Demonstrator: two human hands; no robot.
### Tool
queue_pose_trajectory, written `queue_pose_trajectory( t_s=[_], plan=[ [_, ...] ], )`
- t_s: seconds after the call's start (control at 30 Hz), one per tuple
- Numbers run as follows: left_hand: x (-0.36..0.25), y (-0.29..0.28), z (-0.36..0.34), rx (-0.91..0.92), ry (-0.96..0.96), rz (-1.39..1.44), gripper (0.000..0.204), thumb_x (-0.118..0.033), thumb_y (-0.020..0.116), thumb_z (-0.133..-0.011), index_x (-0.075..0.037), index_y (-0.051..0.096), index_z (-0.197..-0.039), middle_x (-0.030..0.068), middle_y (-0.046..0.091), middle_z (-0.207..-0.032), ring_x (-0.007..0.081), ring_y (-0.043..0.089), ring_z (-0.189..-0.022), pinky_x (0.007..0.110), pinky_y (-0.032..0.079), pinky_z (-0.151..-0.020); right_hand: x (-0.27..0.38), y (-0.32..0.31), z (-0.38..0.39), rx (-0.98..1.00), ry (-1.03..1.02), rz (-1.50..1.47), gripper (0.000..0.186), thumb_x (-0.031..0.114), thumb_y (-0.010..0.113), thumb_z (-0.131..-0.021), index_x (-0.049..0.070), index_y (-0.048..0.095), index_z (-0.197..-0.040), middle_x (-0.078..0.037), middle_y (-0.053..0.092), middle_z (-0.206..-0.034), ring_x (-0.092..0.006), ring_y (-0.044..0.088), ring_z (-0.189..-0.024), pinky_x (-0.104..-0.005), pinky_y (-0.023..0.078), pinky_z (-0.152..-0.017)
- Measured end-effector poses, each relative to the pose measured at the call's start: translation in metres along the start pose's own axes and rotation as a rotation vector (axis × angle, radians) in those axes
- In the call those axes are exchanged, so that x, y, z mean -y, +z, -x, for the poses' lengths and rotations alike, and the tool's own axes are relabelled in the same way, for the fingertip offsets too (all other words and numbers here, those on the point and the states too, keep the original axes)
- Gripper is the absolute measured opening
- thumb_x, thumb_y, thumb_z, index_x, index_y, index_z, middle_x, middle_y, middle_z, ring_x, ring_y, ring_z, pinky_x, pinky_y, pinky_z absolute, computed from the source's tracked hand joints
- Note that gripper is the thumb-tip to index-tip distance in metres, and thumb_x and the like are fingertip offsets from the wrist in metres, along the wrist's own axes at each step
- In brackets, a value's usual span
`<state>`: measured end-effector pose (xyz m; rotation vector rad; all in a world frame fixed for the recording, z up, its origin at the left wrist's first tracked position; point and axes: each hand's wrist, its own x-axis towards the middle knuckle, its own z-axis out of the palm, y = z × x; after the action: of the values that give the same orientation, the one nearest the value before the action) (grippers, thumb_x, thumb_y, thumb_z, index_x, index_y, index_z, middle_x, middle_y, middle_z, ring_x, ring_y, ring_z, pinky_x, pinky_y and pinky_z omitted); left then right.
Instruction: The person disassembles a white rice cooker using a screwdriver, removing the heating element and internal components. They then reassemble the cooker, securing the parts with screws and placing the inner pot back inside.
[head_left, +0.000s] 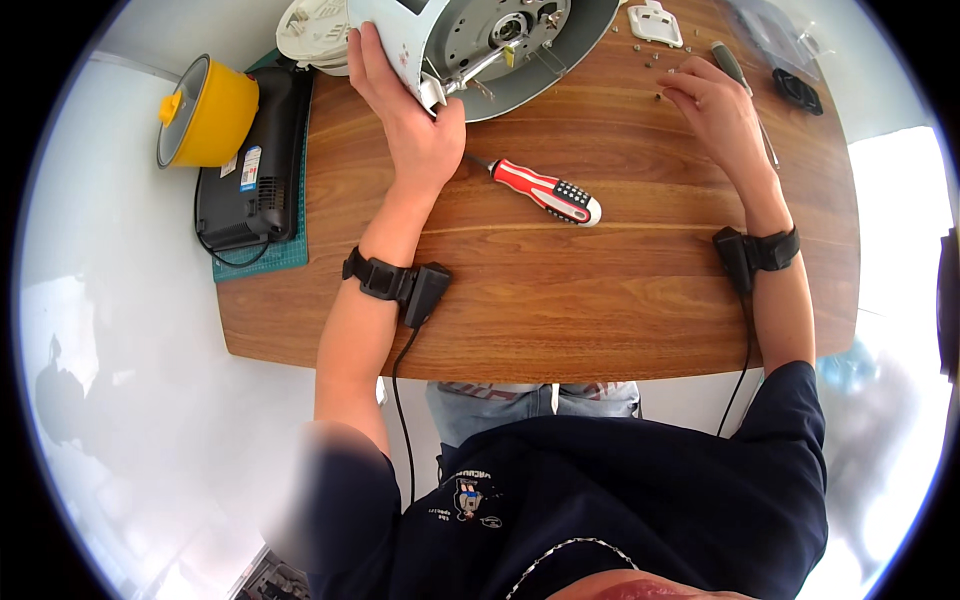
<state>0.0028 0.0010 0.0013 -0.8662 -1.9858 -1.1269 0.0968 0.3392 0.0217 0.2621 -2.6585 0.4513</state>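
In the head view, clasping the edge of the round metal housing (478,60) with the left hand (415,130), thumb beside a white plastic piece (432,92), at the far side of the wooden table (600,300). Holding the right hand (718,105) well apart from it, bunching thumb and fingertips closely above the tabletop, near scattered small screws (658,97); not showing clearly whether gripping one. Having a grey-handled screwdriver (730,66) lying just beyond that hand, and a white frame-shaped part (655,24) farther off. Leaving a red-and-white screwdriver (545,190) lying between both arms, shaft pointing toward the left wrist. Wearing black wrist straps (383,278) on both arms. Working with a black appliance (250,170) lying on a green mat (290,250) at the left, beside a yellow pot (215,115).
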Motion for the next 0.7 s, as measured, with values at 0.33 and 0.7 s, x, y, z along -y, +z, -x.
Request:
queue_pose_trajectory(
  t_s=[0.33,0.7],
  plan=[
    [0.001,0.000,-0.001,-0.002,0.004,0.016,0.101,0.005,0.057,-0.073,-0.001,0.011,-0.163,0.0290,0.006,-0.164,0.0492,0.013,-0.152,0.057,0.017,-0.123,-0.011,0.012,0.002,0.032,-0.023,0.017,0.011,0.009,0.069,-0.090,0.002,0.071,-0.099,-0.012,0.067,-0.093,-0.0352,0.066,-0.088,-0.0440,0.055,-0.077],
    [0.000,-0.001,-0.001,0.008,0.008,0.006,0.101,0.005,0.058,-0.074,0.000,0.010,-0.163,0.0293,0.007,-0.164,0.0494,0.012,-0.152,0.057,0.018,-0.123,-0.008,0.014,0.001,-0.073,0.122,-0.094,0.012,0.012,0.069,-0.093,0.002,0.071,-0.098,-0.012,0.069,-0.092,-0.0334,0.067,-0.083,-0.0412,0.054,-0.075]
  ],
)
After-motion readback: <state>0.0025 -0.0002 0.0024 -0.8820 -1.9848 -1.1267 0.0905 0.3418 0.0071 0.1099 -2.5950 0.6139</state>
